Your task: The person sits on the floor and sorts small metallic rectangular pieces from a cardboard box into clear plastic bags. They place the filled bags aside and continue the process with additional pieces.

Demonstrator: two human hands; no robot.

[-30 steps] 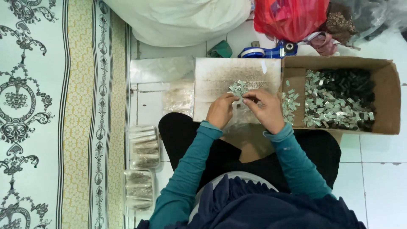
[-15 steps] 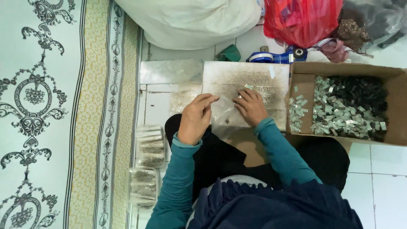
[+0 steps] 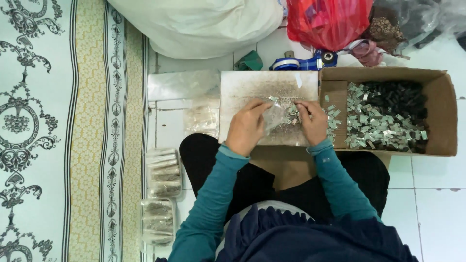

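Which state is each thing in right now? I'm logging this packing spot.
Cardboard box: open, lying on its side, part full of small silvery and dark pieces.
Clear bag: held between both hands, a few pieces inside.
Left hand: fingers pinching the bag.
Right hand: fingers pinching the bag.
Filled packets: stacked on the floor.
Red bag: bulging.

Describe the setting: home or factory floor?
Probably a home floor used for piecework. A patterned rug lies beside white floor tiles; both hands work over a flat board next to a cardboard box of small silvery pieces.
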